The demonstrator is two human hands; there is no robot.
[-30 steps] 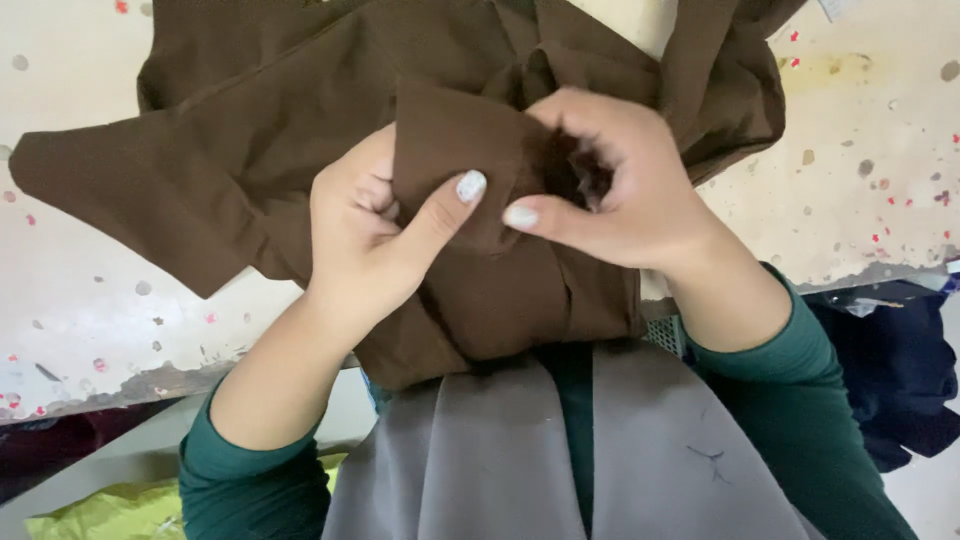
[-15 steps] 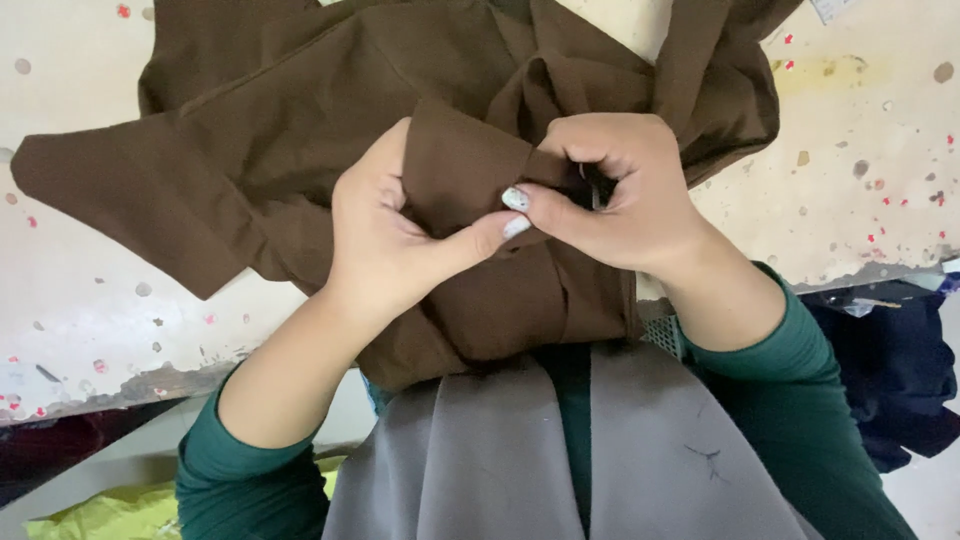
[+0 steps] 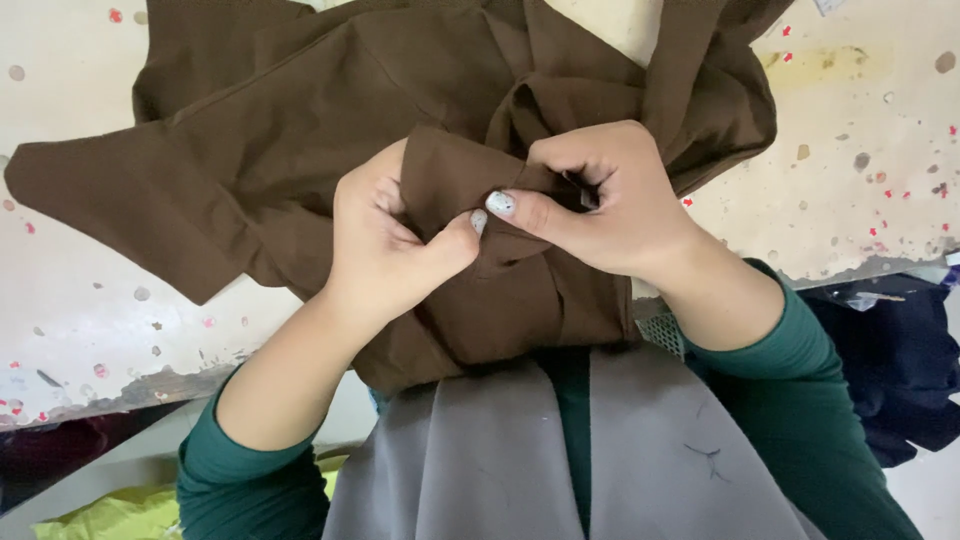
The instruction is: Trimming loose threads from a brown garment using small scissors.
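Thumbs have closed together; brown cloth (image 3: 300, 170) pinched between left hand (image 3: 385, 250) and right hand (image 3: 610, 195).

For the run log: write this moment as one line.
left hand: pinching brown cloth fold | right hand: gripping same bunched fold | cloth: spread on speckled table

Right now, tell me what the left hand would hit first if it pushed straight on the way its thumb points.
The left hand has its thumb aimed at the right hand, with a fold of the brown cloth pinched between them. It would likely press that fold first, then the right thumb just behind it, though depth is hard to judge.
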